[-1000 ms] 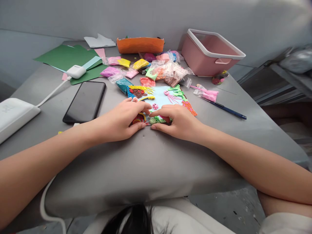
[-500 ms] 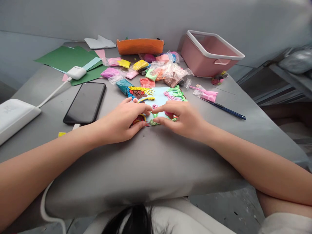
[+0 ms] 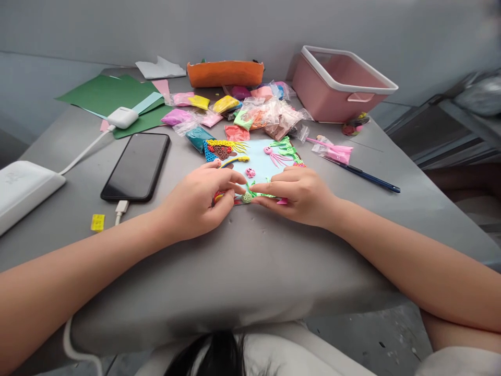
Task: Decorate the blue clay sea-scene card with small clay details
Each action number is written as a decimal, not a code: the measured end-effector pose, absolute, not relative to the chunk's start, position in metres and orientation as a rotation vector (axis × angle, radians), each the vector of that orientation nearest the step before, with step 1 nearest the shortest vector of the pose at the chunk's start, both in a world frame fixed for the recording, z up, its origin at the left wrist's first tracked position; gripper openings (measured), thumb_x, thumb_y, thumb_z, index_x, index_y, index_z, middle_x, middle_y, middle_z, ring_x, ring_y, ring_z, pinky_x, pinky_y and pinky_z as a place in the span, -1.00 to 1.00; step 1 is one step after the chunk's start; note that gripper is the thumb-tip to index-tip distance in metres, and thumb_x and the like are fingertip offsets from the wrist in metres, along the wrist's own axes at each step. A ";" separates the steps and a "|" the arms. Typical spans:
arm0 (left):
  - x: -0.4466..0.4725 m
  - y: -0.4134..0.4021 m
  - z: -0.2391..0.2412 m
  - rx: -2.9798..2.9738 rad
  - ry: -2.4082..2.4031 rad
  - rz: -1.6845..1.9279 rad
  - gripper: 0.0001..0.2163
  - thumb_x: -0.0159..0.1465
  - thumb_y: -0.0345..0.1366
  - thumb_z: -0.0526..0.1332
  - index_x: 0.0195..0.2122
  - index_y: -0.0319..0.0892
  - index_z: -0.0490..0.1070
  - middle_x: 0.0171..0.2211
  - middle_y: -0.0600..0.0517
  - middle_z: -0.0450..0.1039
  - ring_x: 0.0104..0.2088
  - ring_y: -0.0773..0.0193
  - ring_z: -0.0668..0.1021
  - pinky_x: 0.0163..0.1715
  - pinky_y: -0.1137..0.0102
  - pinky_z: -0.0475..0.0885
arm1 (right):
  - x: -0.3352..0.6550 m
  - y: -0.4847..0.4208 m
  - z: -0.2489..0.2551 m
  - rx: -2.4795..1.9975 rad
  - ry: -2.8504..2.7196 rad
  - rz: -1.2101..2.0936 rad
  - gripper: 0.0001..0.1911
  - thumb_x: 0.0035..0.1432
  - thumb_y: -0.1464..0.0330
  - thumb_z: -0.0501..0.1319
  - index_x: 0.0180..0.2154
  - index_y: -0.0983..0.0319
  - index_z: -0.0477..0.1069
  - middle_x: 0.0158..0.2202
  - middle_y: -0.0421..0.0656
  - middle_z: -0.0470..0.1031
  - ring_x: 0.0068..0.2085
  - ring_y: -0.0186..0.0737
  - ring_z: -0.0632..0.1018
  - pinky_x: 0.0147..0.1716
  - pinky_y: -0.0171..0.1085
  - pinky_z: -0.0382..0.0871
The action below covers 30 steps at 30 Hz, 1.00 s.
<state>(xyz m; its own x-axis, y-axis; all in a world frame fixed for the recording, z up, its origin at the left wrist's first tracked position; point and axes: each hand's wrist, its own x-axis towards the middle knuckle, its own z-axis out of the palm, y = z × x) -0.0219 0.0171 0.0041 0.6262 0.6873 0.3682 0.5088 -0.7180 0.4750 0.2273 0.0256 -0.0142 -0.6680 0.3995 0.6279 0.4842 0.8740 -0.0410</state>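
A light blue card (image 3: pixel 261 162) decorated with coloured clay shapes lies on the grey table (image 3: pixel 242 261). My left hand (image 3: pixel 195 201) rests on the card's near left corner, fingers curled and pressing on the clay there. My right hand (image 3: pixel 299 193) lies on the near right edge, index finger and thumb pinched toward a small green clay piece (image 3: pixel 246 197). The fingertips of both hands almost meet at that piece. A pink clay jellyfish (image 3: pixel 270 151) and a small pink figure (image 3: pixel 250 172) show on the uncovered part of the card.
Several bags of coloured clay (image 3: pixel 250 112) lie behind the card. A black phone (image 3: pixel 136 164) with a cable is at the left, beside a white device (image 3: pixel 23 190) and a white earbud case (image 3: pixel 122 117). A pink bin (image 3: pixel 340 86), an orange pouch (image 3: pixel 225 73), green paper (image 3: pixel 109 94) and a blue pen (image 3: pixel 364 175) lie farther off.
My right hand lifted off the card, then came back down on its near right edge. My left hand has slid slightly nearer. The view shifted, revealing a yellow scrap and the phone's plug.
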 end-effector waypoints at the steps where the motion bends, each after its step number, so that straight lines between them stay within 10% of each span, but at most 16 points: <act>1: -0.022 0.017 0.005 2.525 0.962 0.752 -0.75 0.34 -0.38 0.04 -0.07 -0.20 0.47 -0.16 -0.03 0.74 -0.08 0.15 0.73 0.36 0.10 0.35 | 0.227 0.026 -0.015 -0.638 -2.385 -0.160 -0.79 0.36 0.25 0.30 -0.24 0.23 0.66 -0.61 -0.28 0.41 -0.58 -0.40 0.33 -0.53 -0.29 0.10; 11: -0.019 0.016 0.009 2.429 1.046 0.667 -0.77 0.31 -0.34 0.07 -0.07 -0.10 0.46 -0.15 0.04 0.73 -0.01 0.13 0.70 0.39 0.06 0.31 | 0.225 0.026 -0.014 -0.722 -2.363 -0.088 -0.66 0.43 0.15 0.20 -0.27 0.19 0.64 -0.57 -0.24 0.42 -0.55 -0.38 0.35 -0.51 -0.31 0.18; 18: -0.019 0.019 0.006 2.475 1.006 0.664 -0.78 0.34 -0.33 0.09 -0.06 -0.11 0.48 -0.14 0.01 0.70 -0.14 0.17 0.70 0.31 0.11 0.38 | 0.230 0.013 0.006 -0.655 -2.077 0.089 -0.27 0.51 -0.01 -0.25 -0.35 0.21 0.51 -0.36 -0.04 0.47 -0.32 -0.20 0.52 -0.30 -0.18 0.41; 30: -0.020 0.021 0.001 2.447 0.957 0.703 -0.80 0.35 -0.36 0.09 -0.07 -0.13 0.43 -0.13 -0.01 0.70 -0.20 0.21 0.69 0.01 0.26 0.52 | 0.231 0.015 0.001 -0.098 -2.495 -0.227 -0.48 0.49 0.12 0.07 -0.52 0.20 0.30 -0.61 -0.24 0.25 -0.54 -0.33 0.34 -0.55 -0.25 0.22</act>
<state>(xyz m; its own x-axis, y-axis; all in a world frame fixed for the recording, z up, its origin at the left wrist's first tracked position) -0.0196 0.0213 0.0010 0.6353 0.7114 0.3006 0.4997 -0.6754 0.5423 0.2310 0.0153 0.0006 -0.8030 0.0164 0.5958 0.1237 0.9824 0.1397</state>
